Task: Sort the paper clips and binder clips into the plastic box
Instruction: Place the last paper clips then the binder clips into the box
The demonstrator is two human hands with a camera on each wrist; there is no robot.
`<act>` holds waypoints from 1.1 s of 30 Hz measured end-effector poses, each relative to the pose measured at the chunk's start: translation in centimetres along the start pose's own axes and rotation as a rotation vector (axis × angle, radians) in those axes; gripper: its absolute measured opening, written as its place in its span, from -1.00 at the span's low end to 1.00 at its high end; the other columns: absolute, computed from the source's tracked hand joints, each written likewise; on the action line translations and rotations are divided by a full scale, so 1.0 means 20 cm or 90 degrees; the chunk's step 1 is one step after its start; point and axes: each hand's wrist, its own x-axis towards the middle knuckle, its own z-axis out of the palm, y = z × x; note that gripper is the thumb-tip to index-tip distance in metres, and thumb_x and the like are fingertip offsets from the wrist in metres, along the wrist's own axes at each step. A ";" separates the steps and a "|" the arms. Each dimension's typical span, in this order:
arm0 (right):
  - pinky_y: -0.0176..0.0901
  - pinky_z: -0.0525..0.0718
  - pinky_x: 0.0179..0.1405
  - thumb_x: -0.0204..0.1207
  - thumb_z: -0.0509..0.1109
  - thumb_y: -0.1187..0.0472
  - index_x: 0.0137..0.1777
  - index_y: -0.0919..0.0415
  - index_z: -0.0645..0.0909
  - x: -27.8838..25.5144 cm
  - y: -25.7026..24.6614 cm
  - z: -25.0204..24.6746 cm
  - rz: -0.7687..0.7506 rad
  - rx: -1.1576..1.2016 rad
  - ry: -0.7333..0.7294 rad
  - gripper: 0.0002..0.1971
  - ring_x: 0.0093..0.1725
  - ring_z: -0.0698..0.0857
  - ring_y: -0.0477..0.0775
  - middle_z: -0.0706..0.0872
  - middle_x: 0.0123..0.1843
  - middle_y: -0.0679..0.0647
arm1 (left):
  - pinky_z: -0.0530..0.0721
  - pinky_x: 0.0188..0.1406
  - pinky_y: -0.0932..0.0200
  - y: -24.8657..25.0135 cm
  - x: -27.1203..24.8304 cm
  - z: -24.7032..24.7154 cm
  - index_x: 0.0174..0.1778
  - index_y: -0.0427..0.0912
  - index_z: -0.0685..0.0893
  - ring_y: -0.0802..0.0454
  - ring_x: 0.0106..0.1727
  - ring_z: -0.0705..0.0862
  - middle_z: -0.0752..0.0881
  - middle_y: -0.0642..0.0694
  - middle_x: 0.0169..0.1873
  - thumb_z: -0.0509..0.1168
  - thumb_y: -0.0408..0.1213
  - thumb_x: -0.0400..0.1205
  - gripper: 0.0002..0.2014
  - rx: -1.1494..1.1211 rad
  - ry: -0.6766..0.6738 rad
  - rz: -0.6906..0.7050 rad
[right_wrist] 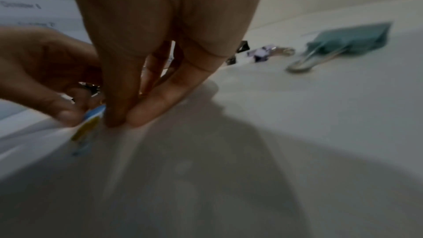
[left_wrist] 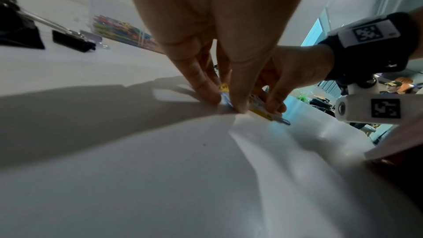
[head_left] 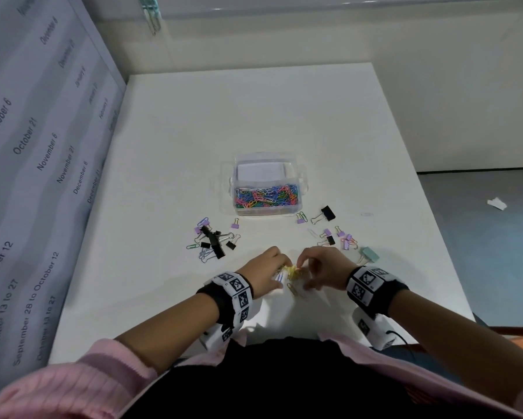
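The clear plastic box (head_left: 299,176) stands mid-table; its near compartment is full of coloured paper clips (head_left: 266,195). Both hands meet over a small pile of paper clips near the table's front edge. My left hand (head_left: 280,272) (left_wrist: 226,105) pinches a blue paper clip (left_wrist: 225,99) against the table. My right hand (head_left: 301,267) (right_wrist: 121,121) pinches a yellow paper clip (left_wrist: 258,109) (right_wrist: 86,129) just beside it. Another gold clip (head_left: 292,288) lies below the hands. What else lies under the fingers is hidden.
Loose binder and paper clips lie in a left group (head_left: 213,241) and a right group (head_left: 337,237). A large black binder clip (head_left: 326,213) and a mint binder clip (head_left: 370,254) (right_wrist: 348,41) lie at the right. A printed panel (head_left: 42,146) walls the left side.
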 end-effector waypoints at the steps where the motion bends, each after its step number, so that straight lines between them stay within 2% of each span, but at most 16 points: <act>1: -0.50 0.45 -0.43 0.11 0.62 0.36 -0.13 0.13 0.67 0.01 -0.02 0.02 -0.013 0.025 0.026 -0.67 -0.51 0.54 -0.30 0.50 -0.49 -0.15 | 0.54 0.19 0.10 0.00 0.01 0.01 0.32 -0.22 0.52 -0.15 0.09 0.60 0.49 -0.21 0.19 0.37 -0.37 0.54 -0.59 -0.006 0.020 -0.004; 3: -0.50 0.38 -0.43 0.15 0.55 0.46 -0.20 0.21 0.70 0.04 -0.04 0.05 -0.026 0.055 0.072 -0.75 -0.47 0.51 -0.27 0.46 -0.48 -0.16 | 0.54 0.19 0.04 0.00 0.02 0.02 0.26 -0.24 0.56 -0.20 0.09 0.61 0.52 -0.24 0.15 0.31 -0.40 0.58 -0.68 -0.019 0.063 -0.014; 5: -0.50 0.42 -0.41 0.17 0.55 0.44 -0.20 0.21 0.70 0.06 -0.07 0.05 -0.010 0.055 0.088 -0.78 -0.44 0.48 -0.18 0.46 -0.44 -0.16 | 0.55 0.19 0.03 -0.01 0.02 0.03 0.25 -0.24 0.56 -0.19 0.13 0.61 0.53 -0.23 0.14 0.30 -0.38 0.58 -0.69 -0.040 0.092 -0.027; 8: -0.53 0.39 -0.31 0.15 0.62 0.29 -0.12 0.19 0.68 0.09 -0.08 0.04 -0.019 -0.009 0.083 -0.71 -0.27 0.46 -0.05 0.42 -0.35 -0.19 | 0.58 0.20 0.04 -0.01 0.00 0.04 0.29 -0.18 0.52 -0.09 0.13 0.59 0.51 -0.17 0.12 0.42 -0.18 0.48 -0.53 -0.062 0.106 -0.047; 10: -0.43 0.32 -0.30 0.17 0.62 0.25 -0.08 0.21 0.67 0.09 -0.07 0.05 -0.036 -0.043 0.078 -0.68 -0.19 0.48 0.00 0.40 -0.29 -0.15 | 0.57 0.18 0.09 -0.02 -0.02 0.04 0.31 -0.14 0.48 -0.04 0.11 0.56 0.49 -0.13 0.13 0.49 -0.05 0.40 -0.40 -0.035 0.100 -0.041; 12: -0.35 0.28 -0.27 0.20 0.61 0.23 -0.10 0.23 0.67 0.09 -0.07 0.05 -0.044 -0.053 0.070 -0.72 -0.18 0.49 0.02 0.40 -0.29 -0.13 | 0.57 0.15 0.09 -0.02 -0.03 0.05 0.31 -0.15 0.47 -0.03 0.10 0.54 0.47 -0.12 0.14 0.48 -0.01 0.40 -0.39 0.003 0.095 -0.030; 14: -0.32 0.30 -0.30 0.25 0.59 0.20 -0.13 0.24 0.67 0.08 -0.07 0.04 -0.038 -0.063 0.054 -0.77 -0.21 0.48 0.00 0.41 -0.34 -0.16 | 0.57 0.14 0.05 -0.02 -0.02 0.05 0.28 -0.16 0.48 -0.07 0.10 0.55 0.48 -0.14 0.15 0.45 -0.06 0.45 -0.47 0.016 0.097 -0.031; 16: -0.40 0.32 -0.34 0.29 0.55 0.23 -0.16 0.25 0.68 0.08 -0.08 0.03 -0.032 -0.075 0.044 -0.83 -0.21 0.48 -0.01 0.47 -0.31 -0.08 | 0.57 0.14 -0.01 -0.02 0.00 0.04 0.22 -0.19 0.51 -0.11 0.10 0.57 0.49 -0.17 0.14 0.41 -0.15 0.50 -0.59 0.010 0.098 -0.046; 17: -0.37 0.32 -0.33 0.31 0.51 0.26 -0.17 0.26 0.68 0.08 -0.09 0.02 -0.029 -0.083 0.045 -0.88 -0.20 0.48 -0.01 0.49 -0.27 -0.03 | 0.57 0.12 -0.03 -0.02 0.00 0.03 0.17 -0.21 0.53 -0.15 0.09 0.59 0.50 -0.19 0.12 0.39 -0.19 0.53 -0.65 0.006 0.099 -0.050; 21: -0.27 0.40 -0.15 0.29 0.39 0.35 -0.20 0.26 0.71 0.06 -0.11 -0.01 -0.002 -0.086 0.059 -0.89 -0.18 0.50 -0.01 0.54 -0.19 0.02 | 0.61 0.07 -0.04 -0.03 0.02 0.02 0.04 -0.27 0.60 -0.20 0.00 0.63 0.48 -0.19 0.09 0.30 -0.34 0.59 -0.86 0.012 0.120 -0.044; 25: -0.28 0.43 -0.18 0.28 0.33 0.40 -0.22 0.28 0.71 0.07 -0.12 -0.06 0.025 -0.087 0.070 -0.86 -0.20 0.55 -0.01 0.73 -0.16 0.13 | 0.60 0.10 -0.06 -0.04 0.02 0.00 0.05 -0.30 0.62 -0.23 0.04 0.63 0.52 -0.22 0.12 0.19 -0.45 0.59 -0.83 0.039 0.136 -0.037; 29: -0.30 0.47 -0.19 0.24 0.32 0.40 -0.29 0.23 0.70 0.11 -0.16 -0.13 0.023 -0.085 0.086 -0.85 -0.17 0.65 0.03 0.71 -0.30 0.03 | 0.57 0.15 -0.05 -0.05 0.02 -0.01 0.07 -0.32 0.62 -0.25 0.10 0.62 0.57 -0.28 0.13 0.15 -0.49 0.57 -0.78 0.039 0.128 -0.047; 33: -0.23 0.62 -0.12 0.25 0.35 0.40 -0.31 0.20 0.72 0.22 -0.25 -0.26 -0.006 -0.037 0.169 -0.85 -0.24 0.69 0.01 0.81 -0.23 0.10 | 0.56 0.15 -0.01 -0.05 0.03 -0.02 0.07 -0.27 0.59 -0.23 0.11 0.61 0.59 -0.25 0.12 0.15 -0.46 0.56 -0.79 0.023 0.121 -0.087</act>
